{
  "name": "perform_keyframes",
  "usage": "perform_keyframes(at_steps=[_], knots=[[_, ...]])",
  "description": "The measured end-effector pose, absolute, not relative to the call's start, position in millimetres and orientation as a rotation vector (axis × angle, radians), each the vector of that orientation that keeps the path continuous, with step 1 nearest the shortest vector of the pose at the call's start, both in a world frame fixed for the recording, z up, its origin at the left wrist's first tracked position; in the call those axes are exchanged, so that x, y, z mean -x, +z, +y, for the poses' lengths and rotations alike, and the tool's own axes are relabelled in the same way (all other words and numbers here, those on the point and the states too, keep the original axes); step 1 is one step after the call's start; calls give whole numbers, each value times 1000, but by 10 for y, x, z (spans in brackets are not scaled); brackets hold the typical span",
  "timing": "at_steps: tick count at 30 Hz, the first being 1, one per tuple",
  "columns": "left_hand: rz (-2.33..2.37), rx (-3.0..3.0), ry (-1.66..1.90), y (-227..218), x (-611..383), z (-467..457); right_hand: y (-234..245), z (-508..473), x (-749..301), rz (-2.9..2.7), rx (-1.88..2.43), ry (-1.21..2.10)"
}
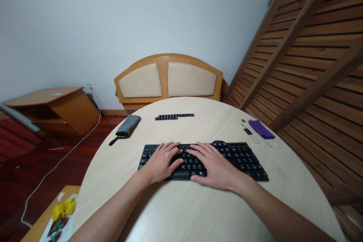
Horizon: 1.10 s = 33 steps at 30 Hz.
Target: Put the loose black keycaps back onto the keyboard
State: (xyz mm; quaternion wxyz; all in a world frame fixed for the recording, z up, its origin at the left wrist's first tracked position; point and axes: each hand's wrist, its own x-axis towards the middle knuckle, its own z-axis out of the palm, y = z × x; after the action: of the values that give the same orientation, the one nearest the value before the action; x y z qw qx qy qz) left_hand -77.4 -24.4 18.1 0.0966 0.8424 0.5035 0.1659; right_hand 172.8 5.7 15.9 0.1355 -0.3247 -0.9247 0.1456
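A black keyboard (pixel 238 160) lies on the round pale wooden table (pixel 181 211) in front of me. My left hand (pixel 161 160) rests over its left part, fingers stretched out and thumb near the space bar. Over the middle of the keyboard lies my right hand (pixel 210 164), palm down with fingers spread and its thumb by the lower edge. Neither hand holds anything. The keys beneath both hands are hidden. Beyond the keyboard, loose black keycaps (pixel 174 116) stand in short rows on the table.
A folded grey cloth (pixel 129 125) lies at the table's left. To the right are a purple cloth (pixel 261 129) and thin tools (pixel 249 131). A headboard (pixel 164 60) stands behind, wooden slats (pixel 312 64) lean at right, and a white cable (pixel 61 164) crosses the floor.
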Motion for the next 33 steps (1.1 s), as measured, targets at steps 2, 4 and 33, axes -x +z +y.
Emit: perform_keyframes(at_steps=[2,4,33], knots=[[1479,-2498,468,184,784,-247,166,57,-1727,-2680,939,420],[1459,-2511,447,187,797,-253,178,63,-1735,-2684,943,418],[1744,-2323,666,172,1024,70,153,118,-1776,-2739,1035,361]])
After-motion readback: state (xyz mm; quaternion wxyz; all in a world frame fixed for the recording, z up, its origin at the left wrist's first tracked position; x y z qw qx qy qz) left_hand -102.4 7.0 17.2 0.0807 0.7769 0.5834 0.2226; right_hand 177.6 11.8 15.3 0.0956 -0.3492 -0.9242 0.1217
